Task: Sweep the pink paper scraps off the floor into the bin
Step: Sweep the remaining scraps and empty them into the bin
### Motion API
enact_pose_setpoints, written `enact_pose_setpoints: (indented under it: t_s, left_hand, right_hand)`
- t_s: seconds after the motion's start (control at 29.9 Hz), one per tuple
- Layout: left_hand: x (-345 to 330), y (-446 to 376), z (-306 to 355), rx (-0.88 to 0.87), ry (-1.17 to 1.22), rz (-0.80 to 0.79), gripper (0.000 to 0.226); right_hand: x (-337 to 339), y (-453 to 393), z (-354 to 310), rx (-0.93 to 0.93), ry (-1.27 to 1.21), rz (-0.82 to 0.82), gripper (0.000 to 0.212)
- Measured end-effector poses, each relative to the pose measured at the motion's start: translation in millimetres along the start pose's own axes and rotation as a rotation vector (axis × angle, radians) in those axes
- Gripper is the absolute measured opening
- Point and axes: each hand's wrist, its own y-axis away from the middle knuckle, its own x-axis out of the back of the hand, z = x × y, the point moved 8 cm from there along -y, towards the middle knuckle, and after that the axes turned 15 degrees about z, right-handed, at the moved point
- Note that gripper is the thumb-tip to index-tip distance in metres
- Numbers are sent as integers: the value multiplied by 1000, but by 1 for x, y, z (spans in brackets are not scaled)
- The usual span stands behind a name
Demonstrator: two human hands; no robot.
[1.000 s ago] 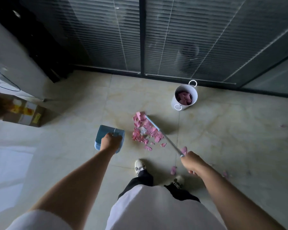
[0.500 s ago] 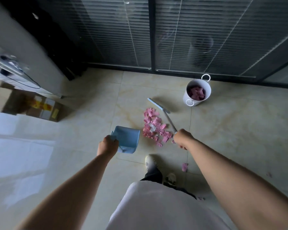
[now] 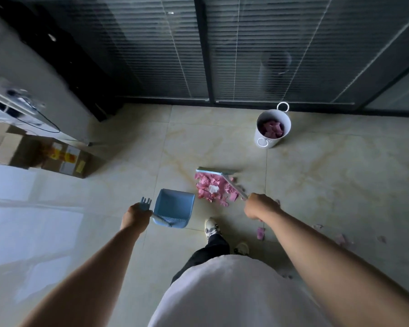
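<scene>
A heap of pink paper scraps (image 3: 213, 188) lies on the beige tiled floor. My right hand (image 3: 260, 206) grips the thin handle of a broom whose blue head (image 3: 210, 171) sits at the far side of the heap. My left hand (image 3: 136, 215) holds the handle of a blue dustpan (image 3: 174, 205), which rests on the floor just left of the heap, its mouth toward the scraps. A white bin (image 3: 273, 128) with ring handles stands farther back at the right, with pink scraps inside. Loose scraps (image 3: 260, 233) lie near my feet and off to the right.
Dark glass doors with blinds (image 3: 198, 48) close off the far side. A cardboard box (image 3: 64, 159) and a white cabinet (image 3: 21, 74) stand at the left. My shoes (image 3: 211, 228) are just behind the dustpan. Open tile stretches to the right of the bin.
The broom head has swung round from the heap's right side to its far edge. The dustpan has come closer to the scraps on their left. The view has tilted and shifted.
</scene>
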Motion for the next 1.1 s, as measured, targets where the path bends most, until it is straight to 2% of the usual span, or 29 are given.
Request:
enact_pose_setpoints:
  t_s: [0.1,0.27,0.44,0.54,0.64,0.77,0.94,1.1]
  left_hand:
    - [1,2,5,-17,3,3,10]
    - [4,-6,27,-220,-143,-15,15]
    - [10,-29,54,-418,-316,-10,16]
    - [12,-54,65,-491,-388,-30,22]
    - [15,-86,71,-592,-475,-62,27]
    - [18,-123,79,-713,-545,-100,27]
    - [22,-190,82,-975,-652,-217,29]
    - [20,-217,87,-1133,-731,-267,28]
  right_hand:
    - [-5,7,19,-56,-68,20,36]
    - [-26,23,59,-222,-195,8,33]
    - [-44,31,66,-345,-315,-15,10]
    - [-58,37,65,-431,-335,-59,27]
    - [-81,36,45,-517,-368,-89,38]
    - [-93,33,10,-617,-398,-35,35]
    - [-99,33,-69,-770,-472,26,37]
    - [-111,56,-115,-888,-509,-33,36]
